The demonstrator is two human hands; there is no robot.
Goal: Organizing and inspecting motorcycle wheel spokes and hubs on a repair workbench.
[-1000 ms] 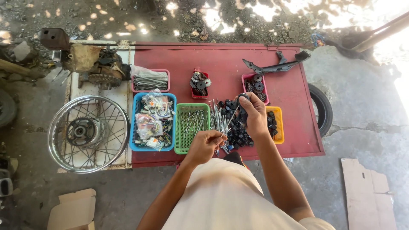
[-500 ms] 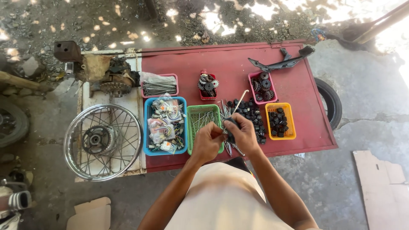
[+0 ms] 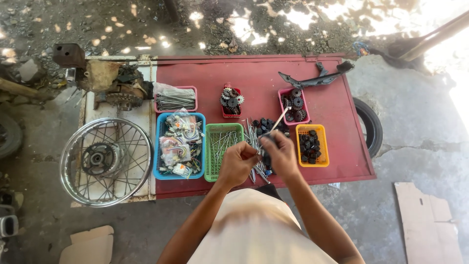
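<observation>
Spoke (image 3: 279, 119), centre frame, pinched between right hand (image 3: 279, 152) and left hand (image 3: 238, 164) fingers, both clenched | above loose spoke pile (image 3: 254, 142) on red table (image 3: 342, 146) | risk: slips, scatters pile beside green basket (image 3: 222, 151)

head cam | looks straight down | high above red table (image 3: 254, 78)
</observation>
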